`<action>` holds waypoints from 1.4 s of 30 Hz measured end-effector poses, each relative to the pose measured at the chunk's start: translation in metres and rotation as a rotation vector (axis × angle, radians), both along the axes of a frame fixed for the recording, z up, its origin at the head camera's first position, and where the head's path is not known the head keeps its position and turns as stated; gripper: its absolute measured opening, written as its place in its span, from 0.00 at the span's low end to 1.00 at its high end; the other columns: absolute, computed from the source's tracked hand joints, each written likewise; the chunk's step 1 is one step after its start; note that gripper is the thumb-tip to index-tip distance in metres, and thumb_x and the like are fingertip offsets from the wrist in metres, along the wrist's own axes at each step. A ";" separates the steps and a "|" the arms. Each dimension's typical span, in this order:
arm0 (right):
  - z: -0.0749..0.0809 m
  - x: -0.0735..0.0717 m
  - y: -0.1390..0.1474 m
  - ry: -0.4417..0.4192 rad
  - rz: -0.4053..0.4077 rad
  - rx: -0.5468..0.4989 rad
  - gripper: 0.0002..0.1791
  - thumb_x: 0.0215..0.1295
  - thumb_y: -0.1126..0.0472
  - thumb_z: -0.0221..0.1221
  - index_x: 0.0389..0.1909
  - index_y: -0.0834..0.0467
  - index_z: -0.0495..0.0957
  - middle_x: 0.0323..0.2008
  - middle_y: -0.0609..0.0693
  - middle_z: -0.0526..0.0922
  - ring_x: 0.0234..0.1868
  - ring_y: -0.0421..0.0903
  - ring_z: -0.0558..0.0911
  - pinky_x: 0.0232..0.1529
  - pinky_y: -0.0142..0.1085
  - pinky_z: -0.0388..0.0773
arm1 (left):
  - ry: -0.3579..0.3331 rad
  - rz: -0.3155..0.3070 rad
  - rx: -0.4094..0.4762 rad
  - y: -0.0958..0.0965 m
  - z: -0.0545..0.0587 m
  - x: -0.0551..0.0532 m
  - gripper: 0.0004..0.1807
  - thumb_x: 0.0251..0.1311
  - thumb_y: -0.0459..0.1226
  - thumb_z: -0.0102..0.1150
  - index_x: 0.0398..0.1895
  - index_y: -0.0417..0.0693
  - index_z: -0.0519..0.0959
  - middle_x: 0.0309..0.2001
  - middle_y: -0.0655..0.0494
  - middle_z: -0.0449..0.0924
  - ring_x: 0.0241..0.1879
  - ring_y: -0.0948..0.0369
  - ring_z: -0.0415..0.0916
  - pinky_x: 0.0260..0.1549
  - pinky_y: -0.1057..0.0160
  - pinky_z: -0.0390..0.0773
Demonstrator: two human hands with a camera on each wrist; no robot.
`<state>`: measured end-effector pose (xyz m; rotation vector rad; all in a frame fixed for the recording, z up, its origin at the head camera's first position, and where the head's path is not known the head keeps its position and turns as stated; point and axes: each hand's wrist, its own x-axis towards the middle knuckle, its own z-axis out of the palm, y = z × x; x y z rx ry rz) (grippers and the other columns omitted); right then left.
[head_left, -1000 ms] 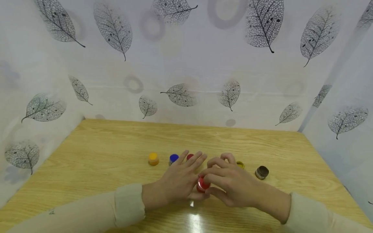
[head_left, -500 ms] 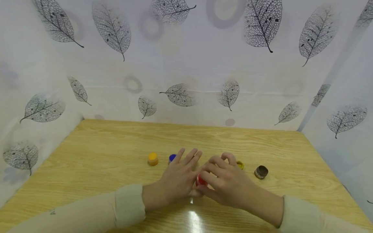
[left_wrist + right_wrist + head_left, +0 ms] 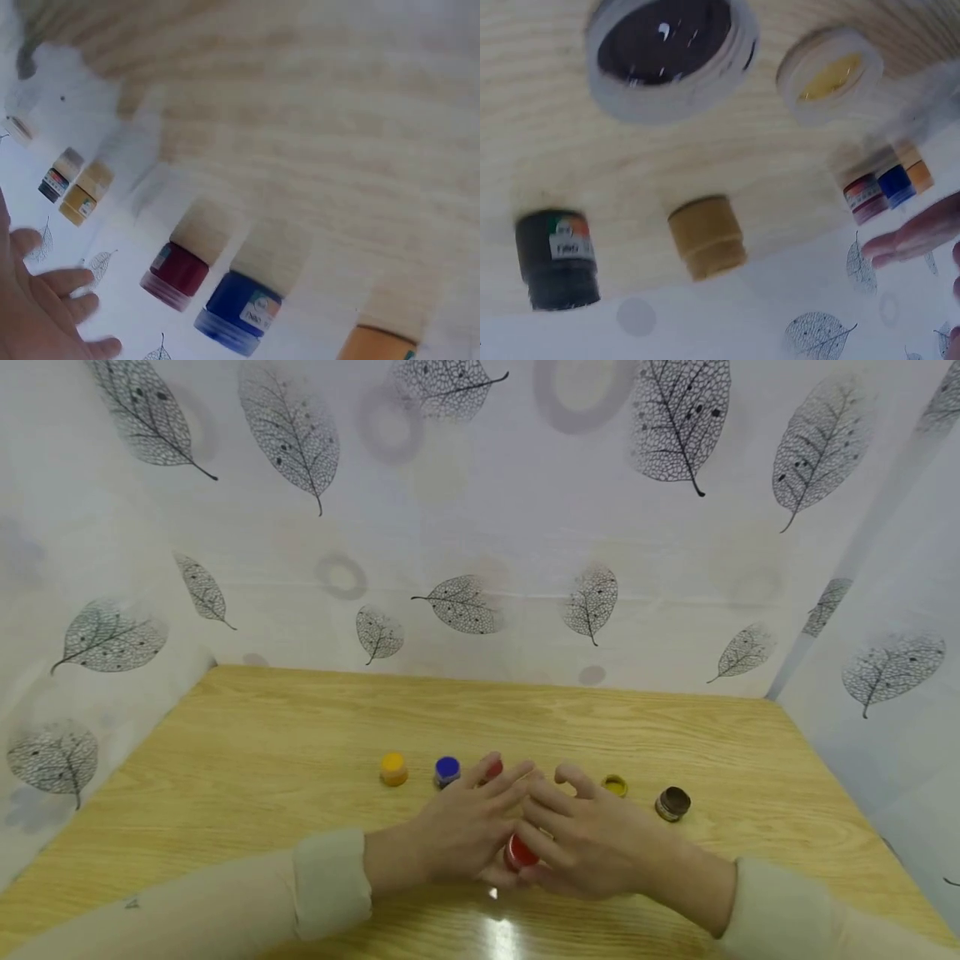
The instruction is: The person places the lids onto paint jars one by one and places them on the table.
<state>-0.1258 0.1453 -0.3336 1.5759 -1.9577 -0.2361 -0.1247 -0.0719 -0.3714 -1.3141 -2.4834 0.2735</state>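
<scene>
Low between both hands is a small red-topped paint jar [image 3: 522, 853], partly covered by fingers. My left hand [image 3: 457, 831] holds it at the thumb side, with the other fingers extended forward. Curled fingers and the thumb of my right hand [image 3: 600, 835] grip the red top from the right. Neither wrist view shows this jar; extended fingers [image 3: 67, 289] appear at the lower left of the left wrist view. Beyond the left hand, a dark red paint jar [image 3: 493, 768] is partly hidden by its fingers.
Orange [image 3: 393, 769] and blue [image 3: 447, 770] paint jars stand left of the hands. Yellow [image 3: 615, 786] and dark [image 3: 673, 803] jars stand right. In the right wrist view, a dark-coated lid [image 3: 667, 45] and a yellow-coated lid [image 3: 832, 75] lie on the wooden table [image 3: 300, 718].
My right hand's fingers have shifted around the red top, turning and regripping. The jar dips slightly lower than half a second ago. The left hand has shifted slightly; the standing jars have not moved.
</scene>
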 end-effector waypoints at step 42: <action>0.009 -0.001 -0.005 -0.063 0.022 -0.033 0.25 0.70 0.33 0.40 0.36 0.49 0.74 0.32 0.43 0.75 0.43 0.47 0.73 0.55 0.49 0.63 | -0.047 -0.184 0.120 -0.010 0.003 -0.006 0.40 0.60 0.70 0.47 0.67 0.58 0.72 0.72 0.53 0.66 0.74 0.56 0.59 0.74 0.49 0.59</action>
